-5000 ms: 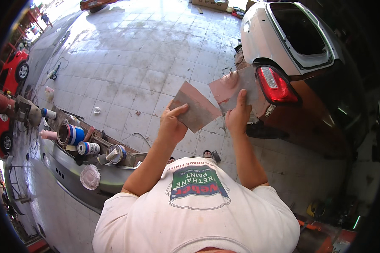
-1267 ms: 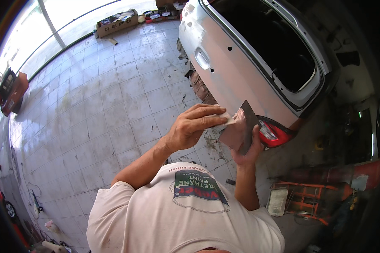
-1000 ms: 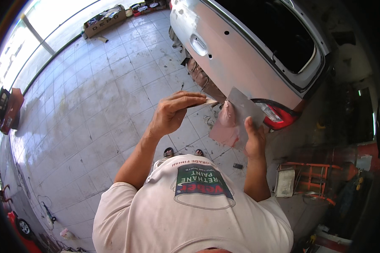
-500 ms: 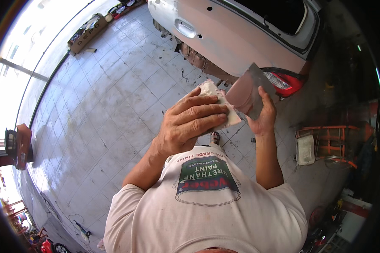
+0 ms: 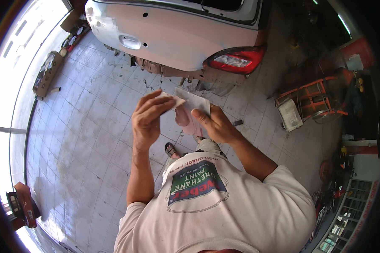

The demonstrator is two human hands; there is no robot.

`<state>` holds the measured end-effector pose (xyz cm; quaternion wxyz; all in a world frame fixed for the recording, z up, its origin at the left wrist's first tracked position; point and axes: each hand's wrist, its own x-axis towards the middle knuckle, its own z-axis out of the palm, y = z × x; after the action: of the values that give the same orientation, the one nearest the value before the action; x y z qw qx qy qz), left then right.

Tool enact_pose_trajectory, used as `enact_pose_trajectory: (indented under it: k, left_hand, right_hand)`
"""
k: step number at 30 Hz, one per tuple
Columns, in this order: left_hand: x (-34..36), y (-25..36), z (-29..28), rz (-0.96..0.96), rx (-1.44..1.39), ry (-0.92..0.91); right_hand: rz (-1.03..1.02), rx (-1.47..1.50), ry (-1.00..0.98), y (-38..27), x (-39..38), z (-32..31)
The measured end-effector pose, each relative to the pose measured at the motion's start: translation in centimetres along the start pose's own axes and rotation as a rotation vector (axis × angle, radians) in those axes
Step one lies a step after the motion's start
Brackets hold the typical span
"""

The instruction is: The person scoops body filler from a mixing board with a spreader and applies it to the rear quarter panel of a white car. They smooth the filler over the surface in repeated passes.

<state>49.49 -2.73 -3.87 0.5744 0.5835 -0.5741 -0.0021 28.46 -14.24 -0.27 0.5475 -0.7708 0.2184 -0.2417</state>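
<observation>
Between the fingers and thumb of my left hand (image 5: 147,118) is a pale putty spreader (image 5: 177,100) with pinkish edges. My right hand (image 5: 217,124) grips a flat grey mixing plate (image 5: 193,102), its thumb lying over the near face. Pink putty (image 5: 183,116) is smeared on that plate. The spreader's edge meets or nearly meets the plate; which of the two cannot be told. Beyond both hands stands the rear of a car (image 5: 169,38), its panel coated in patchy pink and white, with a red and clear tail light (image 5: 236,60) at the right.
A cardboard box (image 5: 47,76) lies by the window at the far left. To the right an orange metal frame (image 5: 310,99) rests on the tiled floor (image 5: 84,139), with a pale rectangular pad (image 5: 289,114) against it. A dark red part (image 5: 26,204) juts in at the left.
My view has swung right, so the car sits further left and lower. The plate has tilted and moved left with my right hand; my left hand has turned more upright with the spreader.
</observation>
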Motion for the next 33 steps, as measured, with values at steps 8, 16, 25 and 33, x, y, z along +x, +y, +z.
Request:
enact_pose_trajectory:
  k: [8, 16, 25, 33]
  left_hand:
    - [-4.3, 4.3, 5.6, 0.033, 0.063, -0.223]
    - [4.3, 10.9, 19.3, 0.182, -0.021, 0.159]
    - [7.0, 8.7, 23.9, 0.009, 0.134, 0.01]
    - [2.6, 11.0, 31.3, 0.09, 0.072, -0.357]
  right_hand:
    - [0.33, 1.005, 0.362, 6.9, 2.3, -10.7]
    - [0.301, 1.535, -0.115, 8.2, -0.1, -17.5]
    - [-0.049, 0.395, 0.011, 7.7, -3.6, -27.7]
    - [0.316, 0.429, 0.445, 13.0, -2.4, -30.0]
